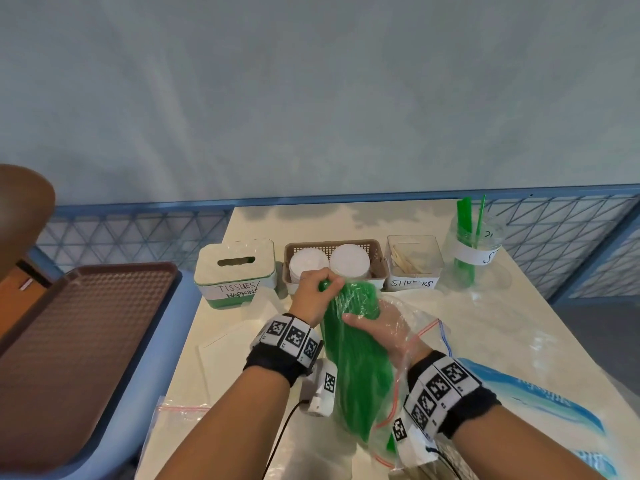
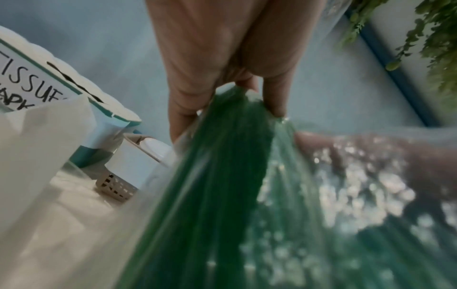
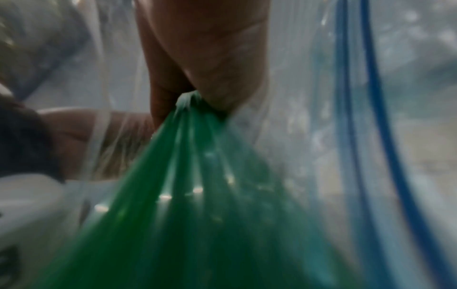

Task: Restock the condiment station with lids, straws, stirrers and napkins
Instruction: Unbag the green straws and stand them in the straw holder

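Note:
A thick bundle of green straws (image 1: 356, 368) in thin clear wrap stands tilted over the white table (image 1: 485, 317), partly inside a clear zip bag (image 1: 420, 336). My left hand (image 1: 330, 285) grips the bundle's top end; in the left wrist view its fingers (image 2: 274, 97) pinch the straws (image 2: 222, 176). My right hand (image 1: 363, 320) is inside the bag and grips the bundle lower down; in the right wrist view it pinches the green wrap (image 3: 188, 101). At the back stand a tissue box (image 1: 239, 271), a lid basket (image 1: 377, 268), a stirrer box (image 1: 414, 268) and a straw jar (image 1: 474, 251).
A brown tray (image 1: 79, 341) lies on a blue surface to the left. A second zip bag (image 1: 180, 410) lies at the table's near left, and a blue-printed napkin pack (image 1: 540, 396) at the near right. A blue mesh rail (image 1: 138, 230) runs behind the table.

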Motion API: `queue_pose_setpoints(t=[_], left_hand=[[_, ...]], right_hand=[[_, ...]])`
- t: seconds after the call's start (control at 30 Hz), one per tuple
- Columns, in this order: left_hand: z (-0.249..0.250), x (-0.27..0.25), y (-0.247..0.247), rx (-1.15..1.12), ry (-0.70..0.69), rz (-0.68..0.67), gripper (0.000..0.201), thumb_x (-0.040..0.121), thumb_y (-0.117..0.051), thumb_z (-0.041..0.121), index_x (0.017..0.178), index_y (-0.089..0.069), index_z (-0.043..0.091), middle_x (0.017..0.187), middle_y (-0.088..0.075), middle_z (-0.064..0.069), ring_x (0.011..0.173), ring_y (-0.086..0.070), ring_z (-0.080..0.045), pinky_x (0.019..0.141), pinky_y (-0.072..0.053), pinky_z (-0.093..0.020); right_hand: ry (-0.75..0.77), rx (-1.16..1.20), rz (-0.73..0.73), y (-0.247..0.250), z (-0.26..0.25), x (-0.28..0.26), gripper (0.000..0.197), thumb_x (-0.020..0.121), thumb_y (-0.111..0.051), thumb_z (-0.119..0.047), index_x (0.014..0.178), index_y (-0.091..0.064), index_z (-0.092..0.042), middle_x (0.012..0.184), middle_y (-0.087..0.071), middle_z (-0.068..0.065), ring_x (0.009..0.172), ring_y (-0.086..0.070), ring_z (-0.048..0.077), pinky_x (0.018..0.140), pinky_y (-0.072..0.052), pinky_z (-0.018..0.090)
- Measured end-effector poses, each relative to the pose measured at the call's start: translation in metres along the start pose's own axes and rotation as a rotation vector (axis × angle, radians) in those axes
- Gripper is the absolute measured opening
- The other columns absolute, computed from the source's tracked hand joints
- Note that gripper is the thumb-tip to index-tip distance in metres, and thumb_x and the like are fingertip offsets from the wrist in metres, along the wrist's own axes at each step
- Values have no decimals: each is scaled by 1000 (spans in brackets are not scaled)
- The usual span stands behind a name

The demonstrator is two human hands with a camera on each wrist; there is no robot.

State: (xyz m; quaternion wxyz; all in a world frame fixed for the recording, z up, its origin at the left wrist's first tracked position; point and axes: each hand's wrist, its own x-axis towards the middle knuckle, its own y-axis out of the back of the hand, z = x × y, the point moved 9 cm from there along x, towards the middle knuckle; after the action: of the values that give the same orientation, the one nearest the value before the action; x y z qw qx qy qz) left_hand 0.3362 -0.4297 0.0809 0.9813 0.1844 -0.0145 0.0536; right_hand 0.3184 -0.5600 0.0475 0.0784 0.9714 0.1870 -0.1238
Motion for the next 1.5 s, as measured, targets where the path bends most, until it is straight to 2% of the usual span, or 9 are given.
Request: queue_pose_setpoints(t=[0.13, 0.27, 0.53, 0.63, 0.8, 0.97, 1.1, 1.3, 1.5], left_hand=[[-8, 2, 15, 76, 87, 128, 20, 92, -54, 19, 76, -60, 9, 85, -58, -11, 84, -54, -23, 77, -40, -28], [-16, 2, 23, 151, 175, 202, 20, 94, -51, 22, 81, -57, 8, 90, -53, -11, 80, -50, -19, 67, -35, -23], [-26, 5, 19, 178, 229, 221, 16, 94, -51, 17, 81, -57, 8, 73, -50, -5, 75, -47, -20, 52, -32, -20], [-35, 8, 22, 219, 264, 265, 19, 93, -52, 17, 86, -63, 3, 89, -52, -13, 80, -45, -19, 66, -34, -23], [-45, 13, 16, 211, 297, 251, 17, 91, -55, 18, 75, -57, 11, 112, -55, -29, 82, -48, -23, 82, -44, -30], [9, 5, 9, 396, 18, 216, 23, 94, -49, 27, 99, -68, 15, 138, -40, -4, 132, -27, -24, 111, -18, -38], [46, -2, -33, 353, -111, -191, 36, 94, -35, 46, 86, -65, 30, 99, -62, 12, 113, -50, -9, 115, 8, -51], [28, 10, -17, 369, -71, -9, 41, 94, -50, 27, 54, -40, 26, 52, -41, 10, 56, -42, -6, 114, -17, -49], [12, 13, -9, 371, 6, 98, 33, 94, -51, 22, 61, -52, 17, 65, -60, -7, 69, -55, -31, 95, -41, -54]], right_hand=[[-16, 83, -81, -8, -6, -10, 32, 78, -72, -10, 107, -62, -16, 98, -71, 4, 90, -69, 17, 78, -56, 30], [-37, 148, -46, -1, -5, -17, 61, 73, -74, -1, 128, -50, -7, 117, -65, 12, 109, -62, 27, 100, -46, 47], [-85, 144, -79, -2, -2, -23, 42, 67, -79, -8, 102, -58, -19, 109, -65, 7, 110, -57, 26, 104, -40, 47], [-50, 95, -91, -1, -6, -28, 33, 74, -73, -1, 92, -56, -23, 97, -64, 0, 99, -59, 20, 95, -45, 35], [-51, 51, -95, 3, -5, -36, 30, 79, -70, -7, 99, -55, -24, 92, -62, 3, 92, -60, 23, 97, -46, 42], [3, 140, -93, 11, -18, -42, 33, 82, -65, -2, 108, -55, -20, 84, -63, 6, 83, -62, 22, 86, -51, 39], [47, 208, -166, 10, -27, -39, 51, 77, -67, 5, 122, -50, -11, 99, -68, 8, 94, -66, 22, 85, -55, 33], [27, 157, -147, 14, -29, -40, 36, 76, -69, 4, 106, -60, -13, 96, -69, 5, 85, -67, 12, 72, -54, 20], [67, 86, 2, 25, -29, -37, 32, 73, -73, 2, 103, -64, -6, 90, -73, 4, 82, -69, 11, 73, -54, 21]])
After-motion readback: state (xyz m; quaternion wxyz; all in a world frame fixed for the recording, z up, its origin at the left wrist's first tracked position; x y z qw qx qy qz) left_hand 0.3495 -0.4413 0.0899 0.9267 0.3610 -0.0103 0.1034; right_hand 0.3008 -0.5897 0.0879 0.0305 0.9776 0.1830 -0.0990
